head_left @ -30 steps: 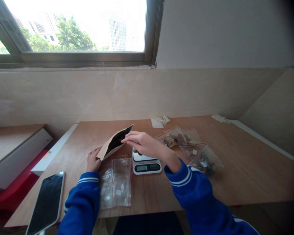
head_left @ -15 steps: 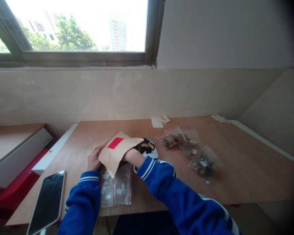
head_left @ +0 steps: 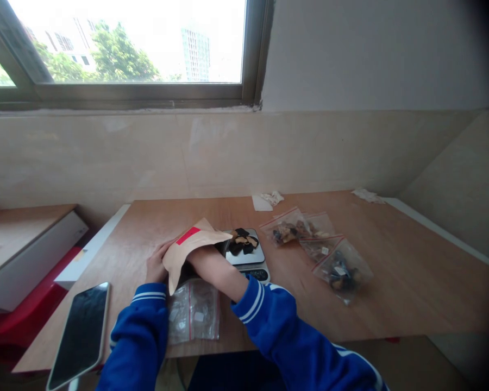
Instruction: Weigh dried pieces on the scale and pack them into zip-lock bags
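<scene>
Tan paper bag (head_left: 180, 253), red-labelled, gapes crookedly; left hand (head_left: 156, 263) clasps its side; right hand (head_left: 200, 258) mostly inside, grip unclear

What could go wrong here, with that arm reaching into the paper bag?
The paper bag opens right beside the dark pieces on the scale; a nudge might knock some off. The left hand holds one side, so pulling out the right hand, hidden inside, might tip it. The phone seems to overhang the table, so a bump could drop it.
</scene>
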`<state>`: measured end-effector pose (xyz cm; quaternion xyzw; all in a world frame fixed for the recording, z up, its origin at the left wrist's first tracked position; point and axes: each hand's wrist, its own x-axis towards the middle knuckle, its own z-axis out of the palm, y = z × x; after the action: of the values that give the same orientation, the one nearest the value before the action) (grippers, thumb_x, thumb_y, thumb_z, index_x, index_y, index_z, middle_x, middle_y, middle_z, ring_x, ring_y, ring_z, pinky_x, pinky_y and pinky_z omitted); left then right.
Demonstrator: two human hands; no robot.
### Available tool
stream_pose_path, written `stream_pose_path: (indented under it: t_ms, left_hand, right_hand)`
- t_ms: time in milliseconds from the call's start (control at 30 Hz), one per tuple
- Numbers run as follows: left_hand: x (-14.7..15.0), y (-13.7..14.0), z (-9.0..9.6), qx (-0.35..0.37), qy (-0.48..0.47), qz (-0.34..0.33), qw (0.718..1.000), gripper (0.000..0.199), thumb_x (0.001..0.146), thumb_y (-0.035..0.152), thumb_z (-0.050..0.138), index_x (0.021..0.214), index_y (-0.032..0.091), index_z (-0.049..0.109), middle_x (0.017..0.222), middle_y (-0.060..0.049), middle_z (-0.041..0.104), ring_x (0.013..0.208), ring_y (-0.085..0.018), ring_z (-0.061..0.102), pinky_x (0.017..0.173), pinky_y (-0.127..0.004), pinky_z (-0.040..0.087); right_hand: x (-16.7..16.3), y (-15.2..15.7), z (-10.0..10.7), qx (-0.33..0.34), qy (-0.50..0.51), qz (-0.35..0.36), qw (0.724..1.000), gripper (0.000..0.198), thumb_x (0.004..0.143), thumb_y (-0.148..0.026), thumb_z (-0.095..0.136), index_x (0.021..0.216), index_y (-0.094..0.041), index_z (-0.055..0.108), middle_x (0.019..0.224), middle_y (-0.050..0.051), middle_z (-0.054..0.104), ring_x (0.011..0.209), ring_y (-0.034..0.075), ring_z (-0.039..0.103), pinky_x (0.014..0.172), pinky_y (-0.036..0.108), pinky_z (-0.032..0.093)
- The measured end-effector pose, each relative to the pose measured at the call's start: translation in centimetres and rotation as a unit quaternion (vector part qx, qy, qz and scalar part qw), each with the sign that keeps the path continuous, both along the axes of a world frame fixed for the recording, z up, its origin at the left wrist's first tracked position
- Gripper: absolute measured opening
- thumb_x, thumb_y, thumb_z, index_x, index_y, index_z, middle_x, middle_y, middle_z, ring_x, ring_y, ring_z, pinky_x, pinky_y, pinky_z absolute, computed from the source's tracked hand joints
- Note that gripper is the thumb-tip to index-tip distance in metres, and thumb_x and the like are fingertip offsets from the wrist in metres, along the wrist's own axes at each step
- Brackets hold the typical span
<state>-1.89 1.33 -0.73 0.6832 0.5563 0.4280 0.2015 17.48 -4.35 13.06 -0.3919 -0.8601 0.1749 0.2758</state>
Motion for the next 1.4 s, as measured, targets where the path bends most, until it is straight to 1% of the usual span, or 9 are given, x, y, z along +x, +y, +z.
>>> stream_pose_path:
  t_ms: [167,367,433,533,633,733,1033,1200,1400]
  left_hand:
    - [-0.2,0.1,0.2,-0.012,0.016,0.023,1.000,0.043,0.067,0.034,0.054,0.105,0.018,0.069,0.114,-0.008,0.067,0.109,-0.028,0.060,0.100,-0.040,0.043]
    - [-0.8,0.9,-0.8,-0.015,0.053,0.047,0.997,0.043,0.065,0.032,0.056,0.104,0.017,0.069,0.112,-0.009,0.068,0.108,-0.030,0.060,0.098,-0.042,0.044]
    - [-0.9,1.3,-1.1,-0.014,0.072,0.069,0.995,0.042,0.065,0.030,0.055,0.103,0.017,0.069,0.111,-0.009,0.068,0.108,-0.031,0.059,0.097,-0.043,0.044]
    - [-1.0,1.6,-1.5,-0.030,0.089,0.090,0.992,0.038,0.064,0.034,0.057,0.096,0.018,0.070,0.102,-0.009,0.070,0.101,-0.032,0.061,0.089,-0.043,0.049]
    - [-1.0,1.6,-1.4,-0.048,0.089,0.090,0.991,0.035,0.064,0.044,0.060,0.085,0.018,0.070,0.089,-0.007,0.070,0.091,-0.031,0.063,0.079,-0.040,0.052]
    - [-0.7,1.2,-0.9,-0.043,0.076,0.088,0.992,0.037,0.065,0.049,0.059,0.083,0.017,0.069,0.084,-0.007,0.070,0.088,-0.029,0.063,0.076,-0.038,0.052]
    - [-1.1,1.5,-1.7,-0.033,0.089,0.081,0.992,0.040,0.063,0.052,0.060,0.080,0.018,0.069,0.087,-0.008,0.071,0.089,-0.030,0.063,0.079,-0.039,0.051]
    - [-1.4,1.7,-2.1,-0.030,0.099,0.076,0.992,0.041,0.065,0.052,0.058,0.084,0.017,0.069,0.092,-0.009,0.070,0.091,-0.030,0.063,0.082,-0.040,0.050]
    - [-1.3,1.6,-2.1,-0.030,0.103,0.090,0.990,0.040,0.064,0.050,0.060,0.086,0.018,0.069,0.092,-0.008,0.071,0.094,-0.030,0.062,0.085,-0.041,0.049]
  right_hand:
    - [3.2,-0.7,1.8,0.076,-0.100,-0.011,0.992,0.022,0.087,-0.006,0.051,0.093,-0.015,0.070,0.101,0.012,0.070,0.100,0.023,0.062,0.093,0.036,0.044]
    - [8.9,-2.1,3.9,0.089,0.119,-0.001,0.989,0.020,0.088,-0.018,0.059,0.105,-0.025,0.067,0.104,0.002,0.068,0.103,0.016,0.060,0.093,0.031,0.044]
    - [11.2,-2.7,2.7,0.066,0.186,-0.052,0.979,0.020,0.088,-0.023,0.059,0.107,-0.026,0.066,0.106,0.002,0.067,0.101,0.016,0.061,0.090,0.030,0.046]
    - [13.8,-3.2,-1.4,0.013,0.216,-0.137,0.967,0.021,0.085,-0.025,0.061,0.106,-0.023,0.064,0.104,0.003,0.068,0.098,0.018,0.062,0.086,0.032,0.048]
    - [15.0,-3.2,-6.1,-0.014,0.159,-0.187,0.969,0.017,0.082,-0.019,0.062,0.100,-0.021,0.064,0.100,0.005,0.067,0.096,0.021,0.061,0.085,0.036,0.048]
    - [14.9,-3.0,-9.2,0.020,0.103,-0.215,0.971,0.018,0.081,-0.015,0.060,0.096,-0.021,0.066,0.102,0.008,0.062,0.100,0.023,0.057,0.088,0.040,0.045]
    - [13.6,-2.3,-11.4,0.079,0.011,-0.266,0.961,0.021,0.084,-0.013,0.055,0.089,-0.025,0.071,0.097,0.009,0.058,0.092,0.025,0.052,0.083,0.042,0.043]
    - [13.7,-2.6,-9.8,0.082,0.070,-0.266,0.958,0.021,0.085,-0.018,0.056,0.100,-0.023,0.069,0.100,0.009,0.058,0.096,0.025,0.054,0.086,0.042,0.044]
    - [13.6,-2.0,-3.5,0.079,0.143,-0.210,0.964,0.021,0.088,-0.018,0.049,0.096,-0.024,0.068,0.093,0.005,0.059,0.093,0.020,0.056,0.086,0.036,0.045]
